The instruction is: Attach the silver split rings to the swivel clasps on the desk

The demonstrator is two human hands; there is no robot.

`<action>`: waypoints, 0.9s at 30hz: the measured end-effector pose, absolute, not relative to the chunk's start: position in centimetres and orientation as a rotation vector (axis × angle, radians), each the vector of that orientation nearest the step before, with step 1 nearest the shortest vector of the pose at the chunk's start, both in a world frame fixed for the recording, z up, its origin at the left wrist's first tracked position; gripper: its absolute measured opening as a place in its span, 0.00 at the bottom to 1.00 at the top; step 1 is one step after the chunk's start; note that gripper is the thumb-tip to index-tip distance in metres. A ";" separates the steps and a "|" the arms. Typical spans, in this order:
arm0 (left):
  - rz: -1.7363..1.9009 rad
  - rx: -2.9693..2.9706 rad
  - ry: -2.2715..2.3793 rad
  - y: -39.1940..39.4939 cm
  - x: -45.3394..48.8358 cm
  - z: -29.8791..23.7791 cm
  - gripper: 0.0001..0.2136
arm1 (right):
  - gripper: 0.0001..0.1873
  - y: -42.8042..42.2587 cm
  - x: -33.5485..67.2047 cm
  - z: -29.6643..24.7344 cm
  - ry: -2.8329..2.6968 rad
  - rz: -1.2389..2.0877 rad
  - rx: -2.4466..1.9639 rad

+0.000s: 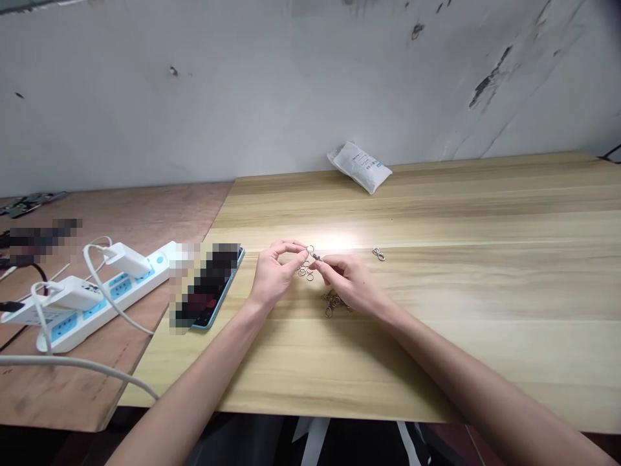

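Note:
Between the thumb and fingertips of my left hand (276, 272) a thin metal split ring (310, 248) is pinched, standing up from the fingers. My right hand (347, 278) grips a small metal swivel clasp (317, 257), close against the ring; whether the two are linked I cannot tell. Several loose split rings (305, 272) lie on the wooden table just below and between my hands. Partly hidden under my right hand is a small heap of metal clasps (332, 301). Farther right, a clasp with a ring (379, 254) lies by itself.
A white plastic packet (361, 167) rests near the wall at the back of the table (485, 259). To the left lies a phone (213, 291), partly blurred out. Beyond it, a white power strip (116, 294) with plugged-in chargers and cables sits on a brown board (145, 213).

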State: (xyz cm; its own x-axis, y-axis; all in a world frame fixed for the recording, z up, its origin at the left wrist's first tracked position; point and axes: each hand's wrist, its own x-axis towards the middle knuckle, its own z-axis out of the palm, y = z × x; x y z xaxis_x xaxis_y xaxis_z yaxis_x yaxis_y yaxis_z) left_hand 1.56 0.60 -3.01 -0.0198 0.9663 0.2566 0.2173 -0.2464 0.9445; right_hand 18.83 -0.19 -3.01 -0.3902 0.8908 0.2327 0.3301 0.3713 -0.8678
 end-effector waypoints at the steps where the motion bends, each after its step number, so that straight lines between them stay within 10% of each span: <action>1: 1.332 1.551 1.279 0.6 1.6 -3.0 0.05 | 0.21 -0.2 18.7 -3.1 -1.918 0.936 -1.049; 27: 1.388 1.666 1.283 -0.2 2.3 -2.7 0.04 | 0.17 -0.5 18.3 -3.2 -1.879 1.062 -0.959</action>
